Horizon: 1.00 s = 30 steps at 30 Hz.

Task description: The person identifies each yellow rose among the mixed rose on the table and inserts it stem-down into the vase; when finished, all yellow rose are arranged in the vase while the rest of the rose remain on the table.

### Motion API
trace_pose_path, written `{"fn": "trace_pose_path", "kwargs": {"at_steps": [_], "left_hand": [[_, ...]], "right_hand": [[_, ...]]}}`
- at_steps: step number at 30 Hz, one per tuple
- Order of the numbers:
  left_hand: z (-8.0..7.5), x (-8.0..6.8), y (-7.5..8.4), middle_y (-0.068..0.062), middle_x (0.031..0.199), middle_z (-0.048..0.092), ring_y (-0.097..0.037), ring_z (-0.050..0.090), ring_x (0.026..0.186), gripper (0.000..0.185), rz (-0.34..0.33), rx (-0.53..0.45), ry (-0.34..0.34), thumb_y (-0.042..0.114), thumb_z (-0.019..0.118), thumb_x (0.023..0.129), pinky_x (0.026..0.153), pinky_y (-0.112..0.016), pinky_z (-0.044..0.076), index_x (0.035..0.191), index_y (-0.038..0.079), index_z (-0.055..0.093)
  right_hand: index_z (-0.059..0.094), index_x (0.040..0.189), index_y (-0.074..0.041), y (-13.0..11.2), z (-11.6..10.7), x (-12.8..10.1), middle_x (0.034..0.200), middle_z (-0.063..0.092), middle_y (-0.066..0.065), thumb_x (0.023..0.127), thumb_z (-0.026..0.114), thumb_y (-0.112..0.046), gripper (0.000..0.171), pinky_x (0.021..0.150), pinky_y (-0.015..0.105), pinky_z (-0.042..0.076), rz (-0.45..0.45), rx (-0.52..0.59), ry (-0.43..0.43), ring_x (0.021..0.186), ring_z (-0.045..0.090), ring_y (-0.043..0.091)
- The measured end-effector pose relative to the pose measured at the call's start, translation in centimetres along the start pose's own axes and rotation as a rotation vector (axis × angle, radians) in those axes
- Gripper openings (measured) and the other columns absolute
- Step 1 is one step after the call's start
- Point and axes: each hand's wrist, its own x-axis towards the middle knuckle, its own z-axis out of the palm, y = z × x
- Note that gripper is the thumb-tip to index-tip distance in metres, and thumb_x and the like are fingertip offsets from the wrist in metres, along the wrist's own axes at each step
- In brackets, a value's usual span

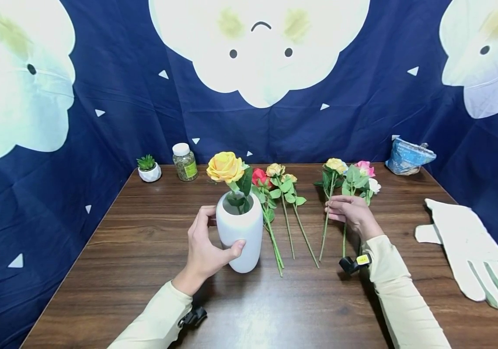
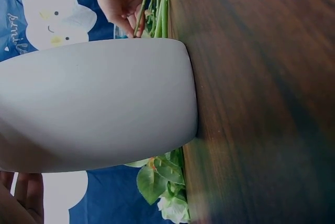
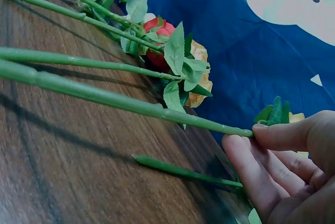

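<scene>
My left hand (image 1: 210, 247) grips a white vase (image 1: 242, 237), thumb in front and fingers behind. A yellow rose (image 1: 226, 167) with dark green leaves stands in its mouth. In the left wrist view, the vase (image 2: 99, 103) fills much of the picture and hides most of that hand. My right hand (image 1: 351, 213) pinches the green stem of a pale yellow flower (image 1: 336, 166) between thumb and fingertips. The right wrist view shows this stem (image 3: 104, 94) above the table, with its shadow below. Beside that hand lie a pink flower (image 1: 365, 168) and a white flower (image 1: 374, 186).
Between the vase and my right hand lie a red rose (image 1: 261, 178) and yellowish flowers (image 1: 275, 169) on long stems. At the back stand a small potted succulent (image 1: 149, 169), a jar (image 1: 184, 162) and a blue bag (image 1: 408, 156). A white glove (image 1: 471, 247) lies at right.
</scene>
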Motion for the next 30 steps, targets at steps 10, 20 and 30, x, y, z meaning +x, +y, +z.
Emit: {"fn": "trace_pose_path", "kwargs": {"at_steps": [10,20,30], "left_hand": [[-0.04,0.02,-0.04,-0.011,0.109,0.067,-0.018,0.061,0.092,0.072,-0.003,0.004,-0.008,0.047,0.079,0.071,0.078,-0.029,0.05,0.12,-0.002,0.06],[0.04,0.05,-0.14,-0.013,0.11,0.068,-0.019,0.062,0.093,0.074,0.016,-0.007,-0.002,0.052,0.078,0.074,0.078,-0.029,0.05,0.12,-0.003,0.06],[0.04,0.05,-0.18,-0.013,0.108,0.067,-0.018,0.061,0.092,0.074,0.007,-0.006,-0.003,0.052,0.078,0.073,0.078,-0.025,0.049,0.119,-0.003,0.06]], "right_hand": [[0.067,0.084,-0.012,-0.32,0.11,0.04,0.075,0.074,-0.002,0.099,0.051,0.011,0.032,0.065,0.022,0.06,-0.049,0.148,0.069,0.067,0.072,0.006],[0.065,0.091,-0.005,-0.41,-0.06,-0.05,0.076,0.074,0.0,0.099,0.05,0.012,0.024,0.066,0.022,0.06,-0.033,0.195,0.084,0.067,0.073,0.008],[0.068,0.079,-0.01,-0.88,-0.18,-0.31,0.075,0.075,0.001,0.1,0.048,0.012,0.036,0.065,0.023,0.06,-0.054,0.267,0.125,0.068,0.074,0.009]]}}
